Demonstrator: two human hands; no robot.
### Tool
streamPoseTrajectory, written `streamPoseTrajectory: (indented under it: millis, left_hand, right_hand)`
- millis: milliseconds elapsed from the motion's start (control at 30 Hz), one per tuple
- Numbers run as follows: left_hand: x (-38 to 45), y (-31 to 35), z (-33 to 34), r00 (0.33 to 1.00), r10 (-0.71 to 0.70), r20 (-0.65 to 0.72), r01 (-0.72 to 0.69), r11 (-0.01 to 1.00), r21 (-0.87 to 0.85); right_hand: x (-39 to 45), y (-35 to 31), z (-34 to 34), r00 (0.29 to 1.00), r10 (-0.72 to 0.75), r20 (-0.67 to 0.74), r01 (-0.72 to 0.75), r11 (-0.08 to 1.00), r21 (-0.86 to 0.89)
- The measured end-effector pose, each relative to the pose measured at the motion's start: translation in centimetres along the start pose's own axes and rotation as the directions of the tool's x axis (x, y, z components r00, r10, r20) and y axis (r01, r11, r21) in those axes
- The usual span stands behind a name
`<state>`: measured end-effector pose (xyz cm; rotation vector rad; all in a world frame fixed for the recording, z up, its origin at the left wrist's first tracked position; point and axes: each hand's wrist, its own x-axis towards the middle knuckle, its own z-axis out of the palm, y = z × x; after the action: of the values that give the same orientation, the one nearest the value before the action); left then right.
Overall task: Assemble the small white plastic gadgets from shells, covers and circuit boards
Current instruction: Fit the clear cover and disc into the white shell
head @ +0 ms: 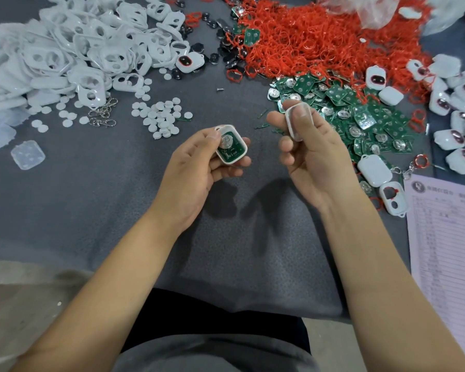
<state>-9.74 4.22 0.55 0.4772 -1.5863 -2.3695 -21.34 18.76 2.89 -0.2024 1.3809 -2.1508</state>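
My left hand (196, 162) grips a white shell (232, 146) with a green circuit board seated inside it, open side up. My right hand (312, 154) holds a translucent white cover (295, 122) between thumb and fingers, a little to the right of the shell and apart from it. Both hands hover over the grey mat (118, 200) near its middle.
A heap of white covers (73, 52) fills the far left, with small white discs (161, 116) nearby. Red rings (320, 41) pile at the back, green circuit boards (360, 114) lie to the right, finished gadgets (459, 103) at far right. A printed sheet (446, 237) lies near right.
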Motion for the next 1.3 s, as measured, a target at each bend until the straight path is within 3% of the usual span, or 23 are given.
streamPoseTrajectory:
  millis: [233,467,1167,1300]
  left_hand:
    - [-0.02,0.08,0.11,1.0,-0.005,-0.01,0.005,1.0,-0.002]
    - [-0.05,0.05,0.03,1.0,0.001,-0.008,-0.001,1.0,0.015]
    - [0.0,-0.1,-0.1,1.0,0.007,0.016,-0.007,1.0,-0.008]
    - [0.09,-0.19,-0.12,1.0,0.01,0.018,-0.009,1.0,-0.021]
  right_hand:
    - [0.35,0.37,-0.26,0.998,0.07,-0.002,-0.07,0.995,0.067]
    - [0.41,0.32,-0.38,0.998,0.046,-0.036,-0.045,0.999,0.03]
    - [-0.11,0.22,-0.25,0.974,-0.197,-0.115,0.176,0.97,-0.171]
    - [-0.25,0.22,-0.14,0.969,-0.195,-0.151,0.188,0.98,-0.063]
